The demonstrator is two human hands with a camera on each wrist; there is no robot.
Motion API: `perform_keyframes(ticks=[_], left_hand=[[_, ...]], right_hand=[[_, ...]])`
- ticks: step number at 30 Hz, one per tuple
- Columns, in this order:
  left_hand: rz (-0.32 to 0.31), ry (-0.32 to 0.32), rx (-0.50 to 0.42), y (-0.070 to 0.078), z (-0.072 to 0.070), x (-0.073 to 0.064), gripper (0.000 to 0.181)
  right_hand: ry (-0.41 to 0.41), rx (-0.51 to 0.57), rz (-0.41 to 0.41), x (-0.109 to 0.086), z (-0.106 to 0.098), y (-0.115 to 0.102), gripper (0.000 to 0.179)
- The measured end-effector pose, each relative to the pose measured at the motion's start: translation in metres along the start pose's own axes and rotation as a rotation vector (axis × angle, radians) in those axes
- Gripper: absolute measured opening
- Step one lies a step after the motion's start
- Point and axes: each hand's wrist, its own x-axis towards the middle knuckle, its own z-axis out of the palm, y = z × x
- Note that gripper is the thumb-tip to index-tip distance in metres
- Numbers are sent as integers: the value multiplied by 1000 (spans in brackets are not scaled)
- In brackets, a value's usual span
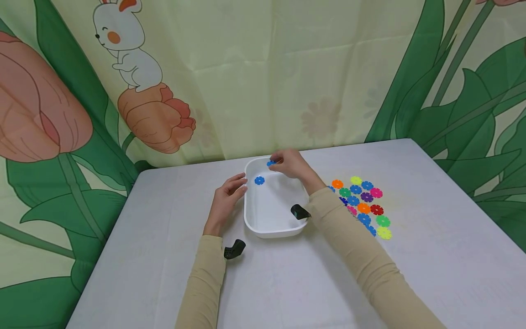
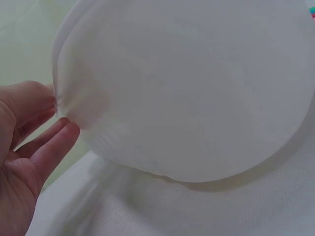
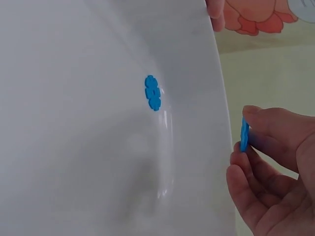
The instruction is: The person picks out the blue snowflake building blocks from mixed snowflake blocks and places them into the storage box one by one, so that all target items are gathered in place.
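Observation:
A white tray [image 1: 276, 201] stands on the table, and one blue snowflake disc [image 1: 259, 181] lies inside it near the left wall. My left hand [image 1: 228, 197] touches the tray's left side with its fingertips, thumb held apart; the left wrist view shows those fingers [image 2: 59, 140] against the outer wall. Over the tray's far end, my right hand [image 1: 291, 163] pinches another blue snowflake disc [image 3: 244, 133] between thumb and fingers. In the right wrist view that disc is seen edge-on, clear of the tray floor.
To the right of the tray, several coloured snowflake discs [image 1: 364, 208] lie spread on the white-covered table [image 1: 431, 256], partly hidden by the right forearm. A printed curtain [image 1: 267, 82] hangs behind the table's far edge. Dark wrist cameras [image 1: 234, 249] stick out from both wrists.

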Motion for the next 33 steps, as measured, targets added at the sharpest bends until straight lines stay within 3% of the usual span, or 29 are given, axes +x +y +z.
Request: perform_keyframes(ticks=[9, 17, 33], left_hand=[[-17, 3, 16, 0, 0, -1, 33], [-29, 10, 30, 0, 0, -1, 33], [-27, 2, 18, 1, 0, 0, 35]], right_hand=[[-83, -39, 73, 5, 6, 4, 39], [-90, -108, 23, 11, 13, 5, 32], [-98, -277, 12, 18, 28, 9, 30]])
